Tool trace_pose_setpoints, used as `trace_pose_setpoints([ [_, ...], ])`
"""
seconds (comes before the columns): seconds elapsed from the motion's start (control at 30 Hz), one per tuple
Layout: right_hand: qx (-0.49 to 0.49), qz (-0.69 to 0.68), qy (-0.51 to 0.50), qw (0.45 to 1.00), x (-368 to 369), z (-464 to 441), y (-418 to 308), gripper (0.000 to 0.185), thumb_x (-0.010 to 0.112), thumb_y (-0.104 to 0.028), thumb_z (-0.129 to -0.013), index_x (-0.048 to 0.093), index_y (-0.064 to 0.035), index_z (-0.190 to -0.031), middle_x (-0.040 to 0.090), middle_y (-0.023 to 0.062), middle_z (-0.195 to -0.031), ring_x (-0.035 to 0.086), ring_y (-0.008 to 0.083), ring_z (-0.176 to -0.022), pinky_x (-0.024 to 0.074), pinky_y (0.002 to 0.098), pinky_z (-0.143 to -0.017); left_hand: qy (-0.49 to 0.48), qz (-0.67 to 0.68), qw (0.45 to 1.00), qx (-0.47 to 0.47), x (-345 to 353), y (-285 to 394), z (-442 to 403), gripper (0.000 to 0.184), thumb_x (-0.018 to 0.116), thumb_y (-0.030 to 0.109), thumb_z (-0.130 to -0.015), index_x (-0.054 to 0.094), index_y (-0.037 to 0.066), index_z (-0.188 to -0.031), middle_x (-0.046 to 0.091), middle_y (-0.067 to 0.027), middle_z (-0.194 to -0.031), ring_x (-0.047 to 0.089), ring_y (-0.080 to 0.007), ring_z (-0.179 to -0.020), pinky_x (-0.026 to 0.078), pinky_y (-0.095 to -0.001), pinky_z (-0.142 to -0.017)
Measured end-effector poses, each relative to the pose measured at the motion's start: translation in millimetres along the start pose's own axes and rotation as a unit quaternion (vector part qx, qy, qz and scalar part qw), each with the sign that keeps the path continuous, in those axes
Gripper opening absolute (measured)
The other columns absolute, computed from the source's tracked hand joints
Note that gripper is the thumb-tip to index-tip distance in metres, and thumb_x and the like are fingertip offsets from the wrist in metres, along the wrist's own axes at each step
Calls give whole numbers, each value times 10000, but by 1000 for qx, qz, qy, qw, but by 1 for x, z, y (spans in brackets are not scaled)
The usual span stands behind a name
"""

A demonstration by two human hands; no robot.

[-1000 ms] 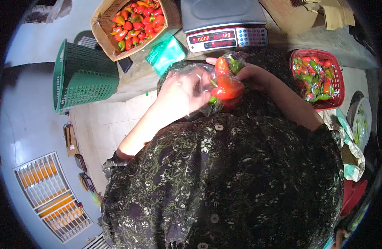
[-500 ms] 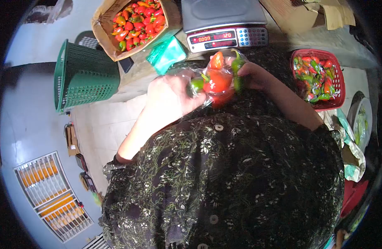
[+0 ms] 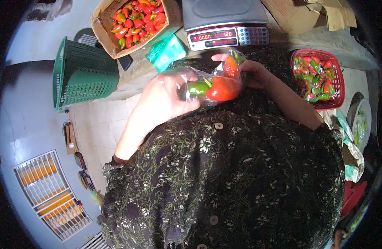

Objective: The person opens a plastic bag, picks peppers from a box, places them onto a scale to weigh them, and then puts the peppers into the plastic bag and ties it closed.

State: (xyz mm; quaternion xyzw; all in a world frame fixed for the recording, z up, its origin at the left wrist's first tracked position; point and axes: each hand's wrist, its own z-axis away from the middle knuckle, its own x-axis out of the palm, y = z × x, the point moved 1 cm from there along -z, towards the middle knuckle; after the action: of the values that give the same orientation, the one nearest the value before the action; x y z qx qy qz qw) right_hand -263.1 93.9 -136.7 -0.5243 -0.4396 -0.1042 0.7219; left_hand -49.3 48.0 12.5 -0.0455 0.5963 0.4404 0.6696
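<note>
Clear plastic wraps a handful of peppers in front of the person's floral shirt, the bag held up between both hands, just below the scale; the left hand is clamped on one end of it, fingers bunched in the film beside a green pepper; the right hand has the opposite end between thumb and fingers, some of them hidden behind it; through the film show a large red pepper in the middle and an orange pepper above it; beyond the left hand, a teal packet lies on the counter, near a cardboard box of loose peppers and a green basket; on the right-hand side, a red basket holds more peppers under shiny film.
</note>
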Motion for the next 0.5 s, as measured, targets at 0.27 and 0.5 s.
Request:
trace_pose_setpoints([
  [0.27, 9, -20, -36, 999, 9, 0, -3, 871, 617, -395, -742, 219, 16, -1398, 404, 194, -1342, 443, 278, -1218, 328, 413, -1045, 38, -94, 994, 39, 13, 9, -19, 587, 765, 307, -641, 569, 128, -1164, 643, -174, -915, 641, -296, -795, 508, -398, -689],
  [0.5, -21, -135, -112, 984, -2, -3, 6, 894, 549, -583, -793, 217, -33, -1415, 320, 175, -1415, 365, 282, -1285, 230, 454, -1094, 206, 211, 950, 101, -41, 4, -6, 599, 660, 389, -766, 528, 14, -1213, 399, 63, -749, 379, -52, -671, 321, -191, -612],
])
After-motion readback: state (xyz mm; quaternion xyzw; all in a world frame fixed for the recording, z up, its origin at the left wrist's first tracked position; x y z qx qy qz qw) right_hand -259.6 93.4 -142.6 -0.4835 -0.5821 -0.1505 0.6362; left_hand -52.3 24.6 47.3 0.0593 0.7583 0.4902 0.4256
